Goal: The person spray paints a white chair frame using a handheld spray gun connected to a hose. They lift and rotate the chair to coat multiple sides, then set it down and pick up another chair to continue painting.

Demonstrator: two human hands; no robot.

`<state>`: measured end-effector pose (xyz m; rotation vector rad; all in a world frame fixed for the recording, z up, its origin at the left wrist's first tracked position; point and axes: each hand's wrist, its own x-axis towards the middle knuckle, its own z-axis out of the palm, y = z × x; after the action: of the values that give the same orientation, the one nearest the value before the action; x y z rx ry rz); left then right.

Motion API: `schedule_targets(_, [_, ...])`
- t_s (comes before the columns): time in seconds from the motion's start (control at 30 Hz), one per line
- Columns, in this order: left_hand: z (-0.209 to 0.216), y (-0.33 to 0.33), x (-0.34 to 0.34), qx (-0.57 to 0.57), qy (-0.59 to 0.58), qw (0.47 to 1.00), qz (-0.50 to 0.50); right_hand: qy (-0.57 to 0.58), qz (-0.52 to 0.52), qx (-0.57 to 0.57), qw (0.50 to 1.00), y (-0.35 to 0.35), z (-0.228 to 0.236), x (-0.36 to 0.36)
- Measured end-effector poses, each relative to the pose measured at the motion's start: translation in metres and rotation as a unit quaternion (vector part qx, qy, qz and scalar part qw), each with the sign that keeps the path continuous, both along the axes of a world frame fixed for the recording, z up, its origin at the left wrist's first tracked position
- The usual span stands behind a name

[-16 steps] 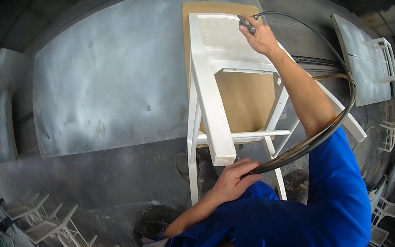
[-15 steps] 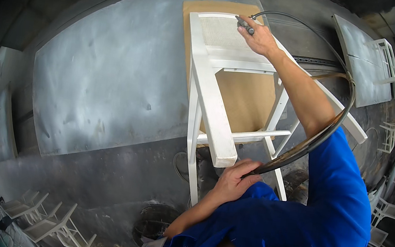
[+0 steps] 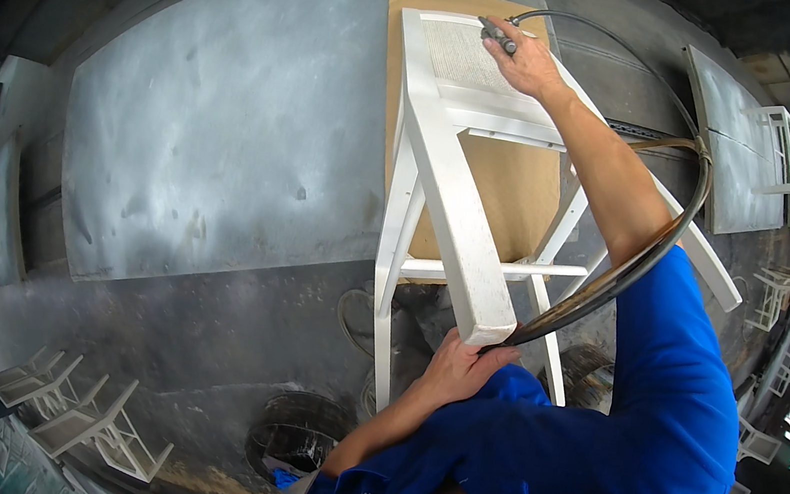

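Grey panel [image 3: 231,123]: a broad sheet is seen at the left, its right end overlapped by the brown sheet [image 3: 514,188].
White chair [image 3: 456,220]: it is seen at the centre, in front of the brown sheet, with its long rails pointed toward the person. Knocks to the near rail end are best avoided, since the left hand is placed just beside it.
Dark hose [image 3: 601,291]: it is looped over the right forearm and linked to the handheld tool; the slack is best held off the white frame.
Corded panel [image 3: 457,54]: it is framed at the chair's far end. Steady, even passes at a constant gap are probably called for.
Dark round tub [image 3: 296,415]: it is set on the floor; its depth is lost in shadow. Whether the blue scrap [image 3: 285,478] is contained in it or laid beside it cannot be told.
Left hand [image 3: 461,366]: the fingers are curled round the hose.
Right hand [image 3: 526,65]: the handheld tool [image 3: 498,37] is gripped over the corded panel; whether contact is made cannot be told. A relaxed wrist is advisable.
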<state>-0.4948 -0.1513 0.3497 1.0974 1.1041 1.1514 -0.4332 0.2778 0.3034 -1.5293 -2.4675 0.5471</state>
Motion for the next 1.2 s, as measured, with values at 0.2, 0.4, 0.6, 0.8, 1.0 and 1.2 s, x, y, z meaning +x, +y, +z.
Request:
schedule_targets(0.2, [-0.002,0.003,0.0,-0.001,-0.014,0.999,-0.042,-0.057,-0.049,0.012,0.997,0.007,0.011,0.033])
schedule_targets(0.4, [-0.004,0.003,0.002,-0.002,-0.015,0.999,-0.047,-0.097,-0.09,0.009,0.991,0.02,0.012,0.061])
schedule_targets(0.6, [-0.002,0.002,0.002,0.001,-0.011,1.0,-0.026,-0.093,-0.094,-0.003,0.991,0.026,0.005,0.061])
schedule_targets(0.8, [0.0,0.003,0.004,0.024,0.003,1.0,-0.015,-0.036,-0.06,-0.017,0.997,0.014,0.019,0.029])
schedule_targets(1.0, [-0.001,0.007,0.015,0.081,-0.009,0.997,0.018,0.05,-0.06,-0.115,0.99,-0.006,0.053,0.003])
schedule_targets(1.2, [0.005,0.007,0.018,0.077,-0.016,0.997,0.018,0.015,-0.05,-0.059,0.997,0.001,0.046,0.007])
